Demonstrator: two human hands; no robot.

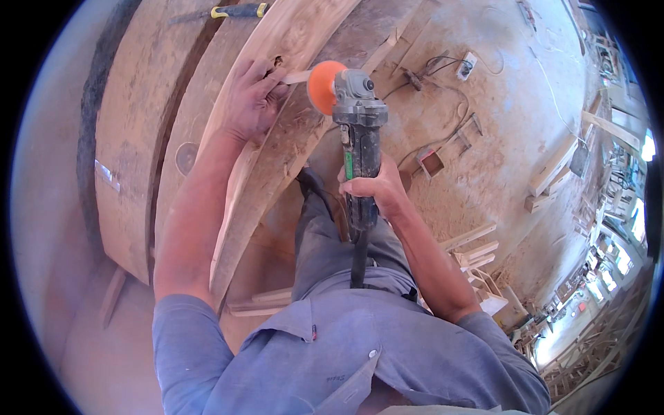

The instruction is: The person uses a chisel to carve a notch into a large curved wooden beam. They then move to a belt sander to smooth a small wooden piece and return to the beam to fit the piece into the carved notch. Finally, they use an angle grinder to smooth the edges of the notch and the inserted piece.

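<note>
My right hand (377, 187) is wrapped round the dark body of an angle grinder (361, 138), which stands upright in front of me with its cord hanging toward my waist. An orange disc (324, 88) is fitted to its head, facing left. A thin pale wooden strip (297, 77) reaches from the fingers of my left hand (254, 100) to the edge of the disc. Those fingers are closed at the strip's end, and the hand rests over a long curved wooden board (294, 31). A dark hole in the board shows just beyond my fingertips.
A tool with a yellow-and-black handle (241, 10) lies on the work surface at the far left. A round disc (185, 158) lies beside my left forearm. Cables, a white socket block (466, 66) and a small reddish box (431, 163) are on the dusty floor, with wooden pieces (553, 166) at right.
</note>
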